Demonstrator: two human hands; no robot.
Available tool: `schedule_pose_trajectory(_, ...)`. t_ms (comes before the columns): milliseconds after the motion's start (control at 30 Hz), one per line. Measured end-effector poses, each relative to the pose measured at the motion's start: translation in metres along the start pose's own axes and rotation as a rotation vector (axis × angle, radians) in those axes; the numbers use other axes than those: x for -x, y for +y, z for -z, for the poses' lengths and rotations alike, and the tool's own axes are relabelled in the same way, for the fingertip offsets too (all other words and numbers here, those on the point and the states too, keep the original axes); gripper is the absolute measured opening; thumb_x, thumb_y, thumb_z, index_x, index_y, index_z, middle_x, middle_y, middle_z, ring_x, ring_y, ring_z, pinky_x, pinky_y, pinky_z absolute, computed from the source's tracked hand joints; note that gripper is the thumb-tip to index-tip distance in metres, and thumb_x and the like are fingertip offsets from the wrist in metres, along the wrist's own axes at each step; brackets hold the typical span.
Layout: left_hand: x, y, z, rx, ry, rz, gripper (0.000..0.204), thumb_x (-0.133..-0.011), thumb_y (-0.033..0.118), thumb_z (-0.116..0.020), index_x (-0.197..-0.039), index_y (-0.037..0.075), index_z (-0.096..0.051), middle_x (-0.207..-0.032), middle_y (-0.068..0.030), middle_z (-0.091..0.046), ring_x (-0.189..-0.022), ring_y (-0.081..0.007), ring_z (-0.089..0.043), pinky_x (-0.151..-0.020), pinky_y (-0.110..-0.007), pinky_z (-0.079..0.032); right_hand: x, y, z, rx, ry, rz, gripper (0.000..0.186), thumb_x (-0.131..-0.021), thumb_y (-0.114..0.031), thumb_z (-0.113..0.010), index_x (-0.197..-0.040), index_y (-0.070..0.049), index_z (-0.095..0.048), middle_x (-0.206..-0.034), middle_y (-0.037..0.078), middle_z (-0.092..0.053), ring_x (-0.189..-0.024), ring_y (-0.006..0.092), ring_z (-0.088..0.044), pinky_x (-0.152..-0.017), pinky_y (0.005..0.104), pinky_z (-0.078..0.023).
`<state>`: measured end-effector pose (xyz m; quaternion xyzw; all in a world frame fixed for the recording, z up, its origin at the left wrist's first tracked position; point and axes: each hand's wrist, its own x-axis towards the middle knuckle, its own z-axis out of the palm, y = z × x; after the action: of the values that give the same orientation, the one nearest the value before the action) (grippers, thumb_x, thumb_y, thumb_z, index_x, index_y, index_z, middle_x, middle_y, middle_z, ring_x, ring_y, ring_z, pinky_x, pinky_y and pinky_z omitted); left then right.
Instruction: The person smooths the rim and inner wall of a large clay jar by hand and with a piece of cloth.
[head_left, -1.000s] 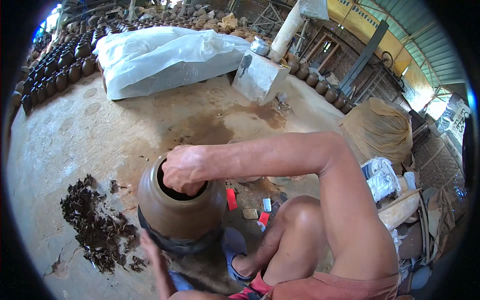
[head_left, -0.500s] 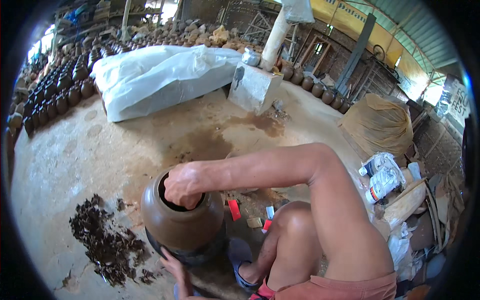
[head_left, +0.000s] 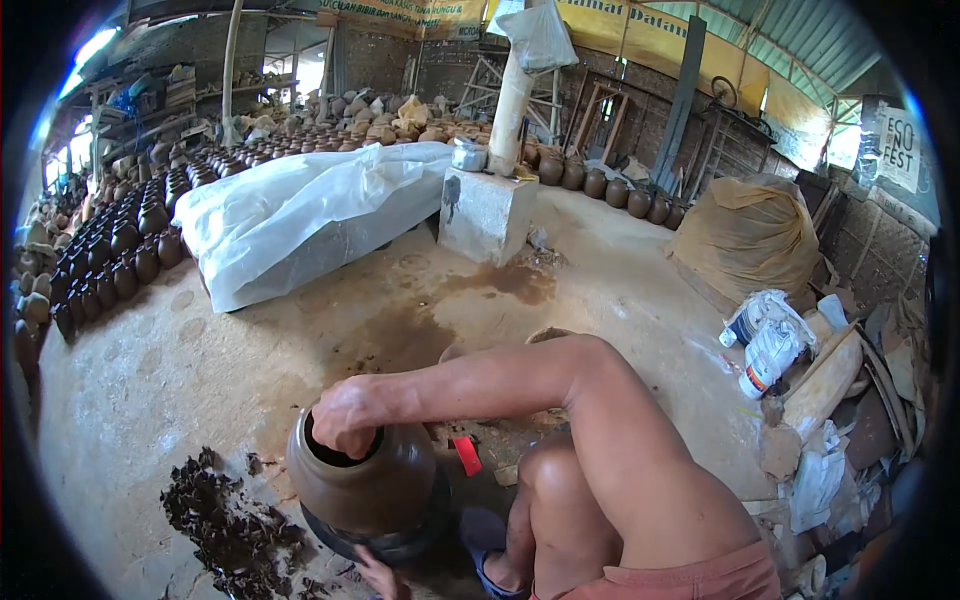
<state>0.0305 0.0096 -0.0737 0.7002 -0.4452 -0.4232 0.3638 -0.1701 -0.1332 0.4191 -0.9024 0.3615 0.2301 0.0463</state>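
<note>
A round brown clay pot (head_left: 365, 487) with a wide mouth stands on a dark turntable (head_left: 432, 525) low in front of me. My right hand (head_left: 345, 416) is bent down into the mouth at the near rim, knuckles up and fingers curled. Its fingertips, and anything in them, are hidden inside the pot. Below the pot, my left hand (head_left: 380, 575) lies against the turntable's edge with its fingers stretched out and holds nothing. To the left of the pot, dark clay scraps (head_left: 232, 525) lie heaped on the floor.
A red flat piece (head_left: 466, 455) lies right of the pot, near my knee. Ahead are a plastic-covered stack (head_left: 315, 215) and a concrete block (head_left: 487, 215) with a post. Rows of clay pots (head_left: 120, 240) stand at left. A cloth-covered heap (head_left: 745, 240) and bags (head_left: 772, 345) are at right.
The view has tilted up, so more of the back wall shows. My left hand has shifted slightly along the turntable's edge; my right hand stays in the pot's mouth.
</note>
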Motion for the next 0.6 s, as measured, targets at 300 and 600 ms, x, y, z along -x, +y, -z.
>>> schedule_pose_trajectory(300,-0.024,0.066,0.053,0.791,-0.474,0.159,0.059,-0.105,0.059,-0.048,-0.124,0.005,-0.06,-0.111,-0.0152,-0.07,-0.101,-0.0249,-0.069,-0.078,-0.041,-0.057,0.007,0.003,-0.013,-0.041,-0.101,-0.018,0.026,-0.079,-0.016,-0.067,-0.099,-0.007,-0.08,-0.106,0.018,-0.077,-0.102,0.0359,-0.073,-0.085,0.0464,-0.059)
schedule_pose_trajectory(600,0.085,0.055,0.021,0.388,-0.881,0.546,0.083,-0.096,0.077,-0.047,-0.131,0.003,-0.055,-0.091,-0.0122,-0.069,-0.075,-0.0269,-0.067,-0.069,-0.045,-0.056,0.006,0.014,-0.042,-0.109,-0.039,0.028,0.026,-0.077,-0.016,-0.067,-0.097,-0.003,-0.079,-0.105,0.02,-0.076,-0.101,0.0364,-0.072,-0.086,0.0464,-0.057)
